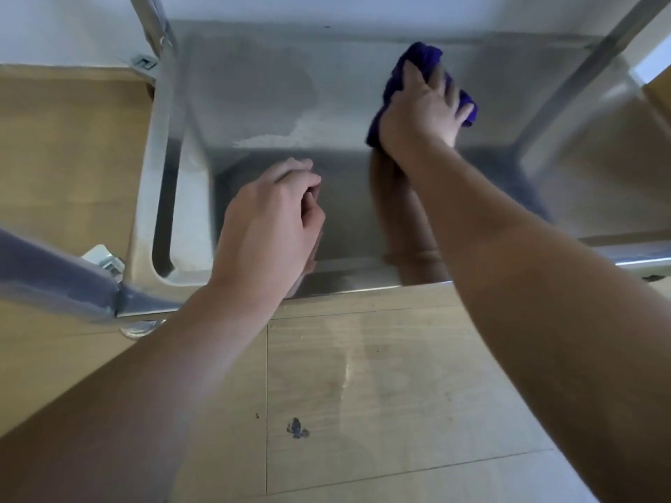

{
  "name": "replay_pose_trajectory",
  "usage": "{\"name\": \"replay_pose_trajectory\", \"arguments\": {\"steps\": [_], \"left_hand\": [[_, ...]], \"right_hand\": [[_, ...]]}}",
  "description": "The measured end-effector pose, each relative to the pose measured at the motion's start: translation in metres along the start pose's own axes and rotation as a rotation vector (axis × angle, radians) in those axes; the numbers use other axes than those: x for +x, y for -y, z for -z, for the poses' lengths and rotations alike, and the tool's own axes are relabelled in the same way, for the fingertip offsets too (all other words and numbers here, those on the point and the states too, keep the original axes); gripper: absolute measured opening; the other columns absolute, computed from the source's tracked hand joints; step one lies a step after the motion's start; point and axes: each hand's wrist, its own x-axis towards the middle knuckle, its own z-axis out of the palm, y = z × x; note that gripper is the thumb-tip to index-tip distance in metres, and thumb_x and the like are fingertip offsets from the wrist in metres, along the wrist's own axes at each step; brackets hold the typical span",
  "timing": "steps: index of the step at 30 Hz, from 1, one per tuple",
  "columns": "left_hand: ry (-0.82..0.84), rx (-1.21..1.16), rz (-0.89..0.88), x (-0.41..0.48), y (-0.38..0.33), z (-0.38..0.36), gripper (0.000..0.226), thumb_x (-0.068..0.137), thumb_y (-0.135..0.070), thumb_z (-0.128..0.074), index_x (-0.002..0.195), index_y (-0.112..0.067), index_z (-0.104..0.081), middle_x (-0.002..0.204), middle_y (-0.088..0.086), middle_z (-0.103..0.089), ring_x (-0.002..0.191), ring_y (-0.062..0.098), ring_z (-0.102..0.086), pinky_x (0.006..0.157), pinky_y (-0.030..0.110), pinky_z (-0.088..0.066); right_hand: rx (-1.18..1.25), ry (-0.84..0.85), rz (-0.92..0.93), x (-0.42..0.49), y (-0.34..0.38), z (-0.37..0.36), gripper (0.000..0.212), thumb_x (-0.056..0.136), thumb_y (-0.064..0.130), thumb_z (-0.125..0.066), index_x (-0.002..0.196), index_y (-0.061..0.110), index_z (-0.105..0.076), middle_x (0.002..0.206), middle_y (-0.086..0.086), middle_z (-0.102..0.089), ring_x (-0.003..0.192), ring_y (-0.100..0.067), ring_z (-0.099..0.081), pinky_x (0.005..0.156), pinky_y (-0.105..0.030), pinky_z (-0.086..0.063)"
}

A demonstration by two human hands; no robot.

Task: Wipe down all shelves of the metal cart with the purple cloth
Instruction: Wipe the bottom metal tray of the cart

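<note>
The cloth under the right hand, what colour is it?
Deep purple. The cloth shows best in the head view, pressed to the metal shelf by the right hand.

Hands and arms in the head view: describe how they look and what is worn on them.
Both forearms are bare to the frame edge, with no sleeves in view. The left hand and right hand wear no gloves, and no rings, watch or bracelets show. The picture is slightly blurred.

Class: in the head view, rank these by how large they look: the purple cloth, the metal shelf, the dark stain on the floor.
1. metal shelf
2. purple cloth, partly hidden under the right hand
3. dark stain
</note>
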Motion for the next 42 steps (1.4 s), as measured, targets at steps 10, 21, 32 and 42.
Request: {"name": "replay_pose_trajectory", "arguments": {"steps": [10, 21, 32, 42], "left_hand": [[0.056, -0.069, 0.011, 0.002, 0.007, 0.004, 0.025, 0.092, -0.017, -0.056, 0.113, -0.017, -0.069, 0.128, -0.012, -0.061, 0.082, 0.018, -0.069, 0.070, 0.041, -0.058], [0.066, -0.129, 0.003, 0.000, 0.013, -0.006, 0.025, 0.094, -0.013, -0.054, 0.113, -0.014, -0.069, 0.127, -0.008, -0.063, 0.088, 0.020, -0.070, 0.064, 0.044, -0.059], [-0.034, -0.040, 0.045, -0.004, 0.002, 0.029, 0.021, 0.089, -0.009, -0.057, 0.104, -0.009, -0.071, 0.116, -0.001, -0.068, 0.101, 0.015, -0.065, 0.091, 0.029, -0.052], [-0.258, -0.125, 0.362, -0.038, 0.024, 0.047, 0.031, 0.092, -0.013, -0.042, 0.115, -0.007, -0.062, 0.114, 0.006, -0.064, 0.104, 0.018, -0.058, 0.089, 0.026, -0.045]], "right_hand": [[0.117, 0.084, 0.453, -0.008, 0.055, -0.024, 0.049, 0.098, 0.026, -0.037, 0.147, 0.033, -0.037, 0.153, 0.000, -0.036, 0.140, -0.023, -0.031, 0.117, -0.042, -0.019], [0.089, -0.013, 0.193, 0.025, 0.014, 0.000, 0.048, 0.090, 0.023, -0.042, 0.137, 0.030, -0.048, 0.150, -0.003, -0.041, 0.133, -0.030, -0.040, 0.111, -0.039, -0.027], [0.096, 0.031, 0.463, -0.108, -0.002, 0.010, 0.047, 0.098, 0.021, -0.041, 0.145, 0.023, -0.043, 0.152, -0.010, -0.039, 0.140, -0.031, -0.033, 0.115, -0.049, -0.024], [0.029, 0.140, 0.543, -0.161, 0.064, -0.001, 0.053, 0.094, 0.035, -0.031, 0.147, 0.028, -0.038, 0.158, -0.007, -0.028, 0.145, -0.031, -0.023, 0.118, -0.051, -0.014]]}}
